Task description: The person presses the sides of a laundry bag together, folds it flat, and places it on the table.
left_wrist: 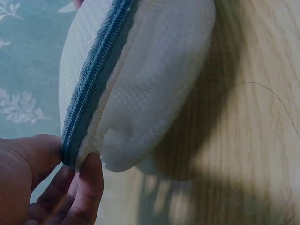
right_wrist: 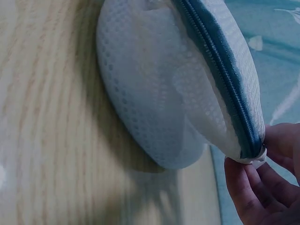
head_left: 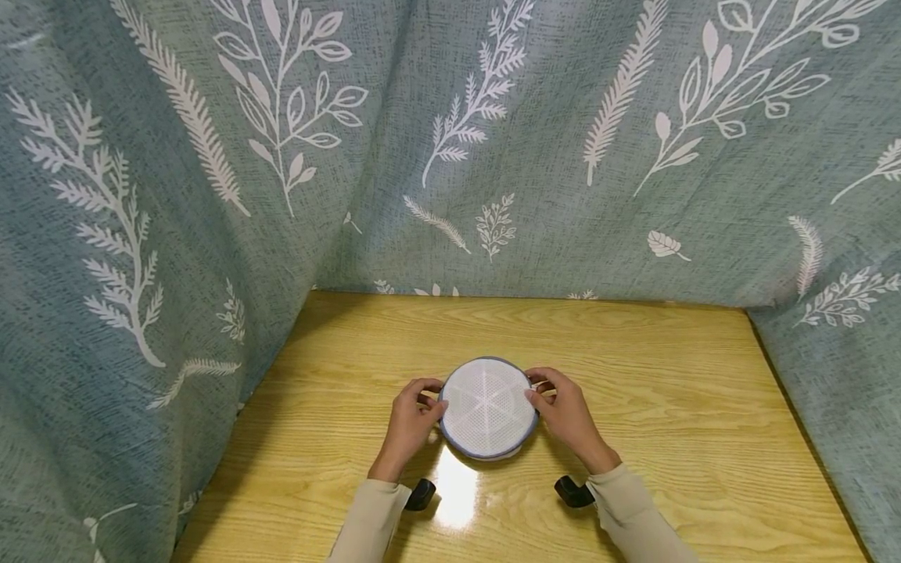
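A round white mesh laundry bag [head_left: 486,410] with a blue zipper round its rim is held over the table between both hands. My left hand [head_left: 414,418] pinches its left edge between thumb and fingers. On the opposite edge, my right hand [head_left: 566,410] pinches the rim. The left wrist view shows the blue zipper [left_wrist: 93,79] running down to the pinching fingers [left_wrist: 89,192]. In the right wrist view, the white mesh underside [right_wrist: 145,93] sags below the zipper, and the fingers [right_wrist: 243,187] grip near the zipper's end.
A wooden table [head_left: 338,344] lies under the bag. Blue-green curtains [head_left: 549,211] with white leaf prints surround its back and sides. Black wrist devices [head_left: 420,495] sit at both sleeves. Light glares on the tabletop near the left wrist.
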A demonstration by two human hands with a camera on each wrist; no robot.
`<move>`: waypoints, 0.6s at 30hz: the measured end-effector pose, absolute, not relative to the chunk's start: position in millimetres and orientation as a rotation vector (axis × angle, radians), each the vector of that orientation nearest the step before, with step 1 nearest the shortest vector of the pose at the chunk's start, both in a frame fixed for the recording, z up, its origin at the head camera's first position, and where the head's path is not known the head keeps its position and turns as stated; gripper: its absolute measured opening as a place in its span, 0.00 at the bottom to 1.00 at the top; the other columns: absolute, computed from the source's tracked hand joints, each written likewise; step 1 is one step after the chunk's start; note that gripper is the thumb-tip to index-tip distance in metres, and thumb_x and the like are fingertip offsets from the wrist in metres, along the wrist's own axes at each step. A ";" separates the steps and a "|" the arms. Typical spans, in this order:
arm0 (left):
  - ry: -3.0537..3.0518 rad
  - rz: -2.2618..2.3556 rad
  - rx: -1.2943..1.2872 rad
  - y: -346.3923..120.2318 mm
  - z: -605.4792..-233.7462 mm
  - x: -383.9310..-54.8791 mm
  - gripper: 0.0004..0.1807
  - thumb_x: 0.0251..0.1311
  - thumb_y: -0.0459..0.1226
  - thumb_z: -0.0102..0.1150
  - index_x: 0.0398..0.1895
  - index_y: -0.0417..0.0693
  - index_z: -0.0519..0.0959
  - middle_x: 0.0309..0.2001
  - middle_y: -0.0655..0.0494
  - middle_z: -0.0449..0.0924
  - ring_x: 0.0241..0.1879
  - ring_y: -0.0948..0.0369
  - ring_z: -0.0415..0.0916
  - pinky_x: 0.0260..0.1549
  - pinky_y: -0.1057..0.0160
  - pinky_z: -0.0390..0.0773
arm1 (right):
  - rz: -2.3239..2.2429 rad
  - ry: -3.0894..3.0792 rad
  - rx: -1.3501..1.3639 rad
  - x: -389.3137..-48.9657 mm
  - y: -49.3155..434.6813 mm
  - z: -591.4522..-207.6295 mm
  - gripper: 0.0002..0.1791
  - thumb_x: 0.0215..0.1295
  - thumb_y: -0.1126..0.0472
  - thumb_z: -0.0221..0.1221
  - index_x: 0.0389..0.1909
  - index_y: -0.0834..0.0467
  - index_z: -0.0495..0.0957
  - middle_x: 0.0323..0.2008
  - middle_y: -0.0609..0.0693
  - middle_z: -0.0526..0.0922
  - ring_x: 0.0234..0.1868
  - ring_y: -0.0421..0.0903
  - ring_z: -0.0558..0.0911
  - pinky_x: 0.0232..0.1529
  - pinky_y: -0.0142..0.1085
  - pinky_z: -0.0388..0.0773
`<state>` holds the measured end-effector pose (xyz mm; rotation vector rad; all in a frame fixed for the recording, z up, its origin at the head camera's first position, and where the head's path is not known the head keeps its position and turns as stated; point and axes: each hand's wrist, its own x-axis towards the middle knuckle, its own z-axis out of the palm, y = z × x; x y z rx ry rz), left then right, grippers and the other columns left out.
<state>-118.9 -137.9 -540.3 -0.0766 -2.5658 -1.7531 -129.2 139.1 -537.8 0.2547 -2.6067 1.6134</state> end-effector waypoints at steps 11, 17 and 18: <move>-2.614 -1.683 -0.109 -138.3 -551.6 -121.1 0.14 0.64 0.22 0.68 0.52 0.33 0.83 0.47 0.41 0.83 0.38 0.56 0.80 0.34 0.69 0.82 | 1.584 -2.638 0.221 -131.5 136.9 -551.3 0.15 0.69 0.74 0.66 0.55 0.65 0.83 0.49 0.59 0.86 0.46 0.52 0.83 0.42 0.36 0.85; -2.617 -1.663 -0.130 -137.6 -555.8 -122.1 0.14 0.63 0.22 0.68 0.51 0.32 0.83 0.46 0.41 0.83 0.37 0.58 0.79 0.33 0.69 0.81 | 1.588 -2.653 0.213 -132.4 136.0 -555.3 0.15 0.69 0.74 0.66 0.55 0.66 0.83 0.48 0.59 0.86 0.46 0.51 0.83 0.43 0.37 0.86; -2.617 -1.664 -0.131 -137.3 -556.3 -122.4 0.14 0.63 0.21 0.68 0.51 0.32 0.83 0.46 0.41 0.83 0.37 0.58 0.78 0.33 0.69 0.80 | 1.590 -2.655 0.213 -132.3 135.8 -555.5 0.15 0.69 0.73 0.66 0.55 0.66 0.83 0.48 0.59 0.86 0.46 0.51 0.83 0.43 0.37 0.86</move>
